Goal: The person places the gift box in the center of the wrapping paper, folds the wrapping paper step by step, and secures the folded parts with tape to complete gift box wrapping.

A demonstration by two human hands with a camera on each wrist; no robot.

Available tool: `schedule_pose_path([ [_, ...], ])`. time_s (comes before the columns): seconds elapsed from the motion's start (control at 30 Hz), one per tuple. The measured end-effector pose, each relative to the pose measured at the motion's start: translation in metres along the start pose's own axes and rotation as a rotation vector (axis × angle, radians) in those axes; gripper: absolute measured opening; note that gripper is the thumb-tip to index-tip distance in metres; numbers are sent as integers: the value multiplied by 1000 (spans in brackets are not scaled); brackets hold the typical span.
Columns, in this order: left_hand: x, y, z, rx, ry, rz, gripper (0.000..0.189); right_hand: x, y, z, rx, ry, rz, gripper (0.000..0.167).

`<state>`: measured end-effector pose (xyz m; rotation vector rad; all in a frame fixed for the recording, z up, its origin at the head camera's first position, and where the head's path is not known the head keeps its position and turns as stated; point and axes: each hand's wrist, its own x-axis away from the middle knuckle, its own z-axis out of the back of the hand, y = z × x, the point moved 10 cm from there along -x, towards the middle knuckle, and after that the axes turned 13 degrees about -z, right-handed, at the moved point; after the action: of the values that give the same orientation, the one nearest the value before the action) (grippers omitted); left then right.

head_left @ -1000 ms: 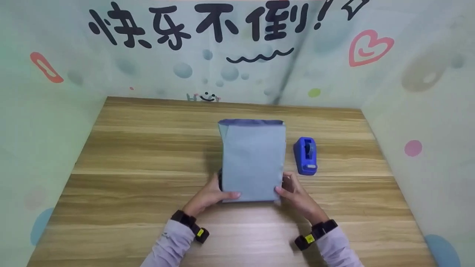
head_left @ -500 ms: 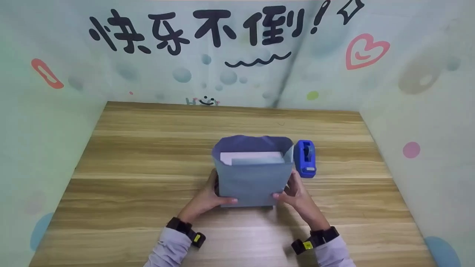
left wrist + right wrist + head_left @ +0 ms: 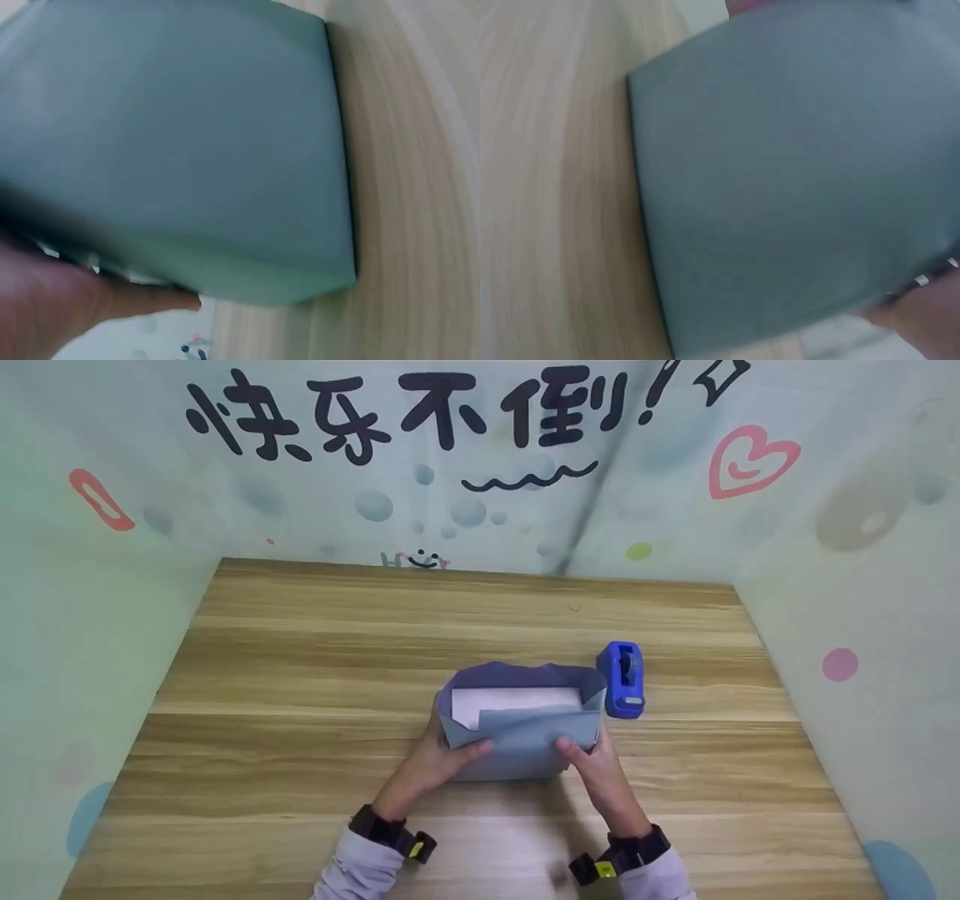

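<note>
A blue-gray paper bag (image 3: pixel 517 754), open-topped with a flat white surface (image 3: pixel 480 701) showing inside, stands midway between the left and right edges of a wooden table (image 3: pixel 300 675). A left hand (image 3: pixel 431 757) and right hand (image 3: pixel 602 769) grip its sides, thumbs on the front. A blue tape dispenser (image 3: pixel 624 697) sits just beyond, toward the right edge.

A blue-grey paper wrapper (image 3: pixel 517 754), darker inside, stands on the worktop (image 3: pixel 300 660), its uneven mouth gaping upward around a flat white piece (image 3: pixel 510 699) partly overlapped by a blue-grey fold (image 3: pixel 540 721).
</note>
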<state>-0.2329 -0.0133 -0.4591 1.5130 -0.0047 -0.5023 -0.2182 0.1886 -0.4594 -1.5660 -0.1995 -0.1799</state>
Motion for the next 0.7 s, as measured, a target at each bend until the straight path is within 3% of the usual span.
schedule_pose_path([
  [0.13,3,3,0,61,73,-21,86,1,2,-2,-51,50,-23,66],
  [0.3,6,4,-1,112,139,3,76,5,0,-6,-82,62,-28,77],
  [0.43,7,6,1,107,185,21,70,7,-2,-9,-121,80,-34,83],
  [0.7,3,11,4,48,240,9,63,6,-6,-9,-153,146,-38,74],
])
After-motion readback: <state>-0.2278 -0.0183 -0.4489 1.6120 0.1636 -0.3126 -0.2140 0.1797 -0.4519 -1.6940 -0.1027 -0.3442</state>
